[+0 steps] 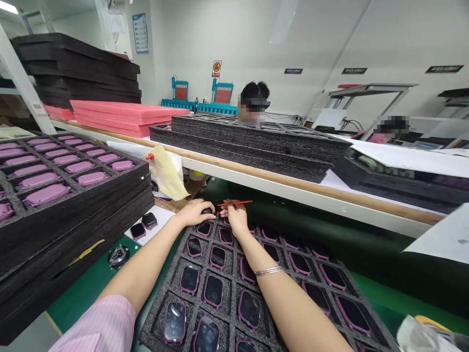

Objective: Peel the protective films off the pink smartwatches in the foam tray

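My left hand (193,213) is closed, with its fingers around a dark watch case (208,211) at the far left corner of the foam tray. Close beside it, my right hand (234,215) grips a thin orange stick (240,202) that points out to the right. Beneath both forearms lies the black foam tray (229,274), its pockets filled with purple-framed smartwatches (213,289), dark screens up. My right forearm covers part of the tray. Fingertip contact with the watch is too small to make out.
Stacked foam trays (120,205) with purple watch cases stand at left. Two watches (138,231) on white paper and a round black part (118,256) lie beside them. A shelf edge (293,188) crosses ahead, bearing black foam (252,146) and pink foam (124,117). People sit beyond.
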Tool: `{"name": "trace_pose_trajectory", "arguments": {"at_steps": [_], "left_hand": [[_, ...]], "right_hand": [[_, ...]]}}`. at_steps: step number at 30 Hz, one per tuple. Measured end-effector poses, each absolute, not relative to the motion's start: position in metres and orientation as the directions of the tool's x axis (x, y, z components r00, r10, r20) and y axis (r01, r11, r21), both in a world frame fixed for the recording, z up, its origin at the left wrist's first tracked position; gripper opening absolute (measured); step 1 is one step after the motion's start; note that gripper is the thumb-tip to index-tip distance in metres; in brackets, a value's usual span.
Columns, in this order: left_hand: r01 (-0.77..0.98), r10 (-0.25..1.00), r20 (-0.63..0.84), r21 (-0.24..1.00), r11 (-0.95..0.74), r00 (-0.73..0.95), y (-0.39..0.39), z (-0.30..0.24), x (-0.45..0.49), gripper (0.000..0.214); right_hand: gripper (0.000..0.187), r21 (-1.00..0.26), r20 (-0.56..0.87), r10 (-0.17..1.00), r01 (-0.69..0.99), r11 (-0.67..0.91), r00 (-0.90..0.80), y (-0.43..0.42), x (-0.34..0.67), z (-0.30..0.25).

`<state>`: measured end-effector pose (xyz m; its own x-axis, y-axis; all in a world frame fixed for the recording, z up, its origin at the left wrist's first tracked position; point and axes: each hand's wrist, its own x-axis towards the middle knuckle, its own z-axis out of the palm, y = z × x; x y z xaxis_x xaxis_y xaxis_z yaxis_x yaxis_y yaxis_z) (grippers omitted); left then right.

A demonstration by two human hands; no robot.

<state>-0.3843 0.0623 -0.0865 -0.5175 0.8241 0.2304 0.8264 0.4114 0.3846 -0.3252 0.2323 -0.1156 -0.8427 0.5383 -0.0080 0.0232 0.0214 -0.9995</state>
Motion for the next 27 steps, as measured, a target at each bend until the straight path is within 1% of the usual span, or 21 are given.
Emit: {"name": "trace_pose_trajectory", "arguments": {"at_steps": [4, 10, 13, 17, 19, 27], "left_hand": [[0.815, 0.813, 0.24, 0.408, 0.411, -0.53, 0.062, -0.088, -0.386, 0.031], [0.802, 0.813, 0.229, 0.438, 0.406, -0.536, 0.061, -0.085, -0.385, 0.03], [0.778, 0.801, 0.23, 0.486, 0.398, -0.553, 0.062, -0.088, -0.387, 0.031], [0.712, 0.759, 0.221, 0.57, 0.409, -0.613, 0.062, -0.098, -0.394, 0.039], [0.684, 0.749, 0.205, 0.602, 0.411, -0.63, 0.062, -0.102, -0.397, 0.037], [0.627, 0.739, 0.167, 0.666, 0.404, -0.653, 0.062, -0.108, -0.401, 0.035]], "right_hand": [[0.033, -0.998, -0.032, 0.535, 0.052, 0.023, -0.844, 0.232, -0.323, -0.117], [0.033, -0.997, -0.039, 0.488, 0.069, 0.043, -0.872, 0.228, -0.321, -0.111], [0.033, -0.996, -0.035, 0.473, 0.07, 0.058, -0.88, 0.228, -0.32, -0.108], [0.033, -0.993, -0.037, 0.452, 0.083, 0.084, -0.891, 0.227, -0.32, -0.107], [0.032, -0.991, -0.039, 0.436, 0.091, 0.099, -0.899, 0.227, -0.32, -0.107], [0.032, -0.985, -0.033, 0.41, 0.1, 0.144, -0.912, 0.226, -0.319, -0.107]]}}
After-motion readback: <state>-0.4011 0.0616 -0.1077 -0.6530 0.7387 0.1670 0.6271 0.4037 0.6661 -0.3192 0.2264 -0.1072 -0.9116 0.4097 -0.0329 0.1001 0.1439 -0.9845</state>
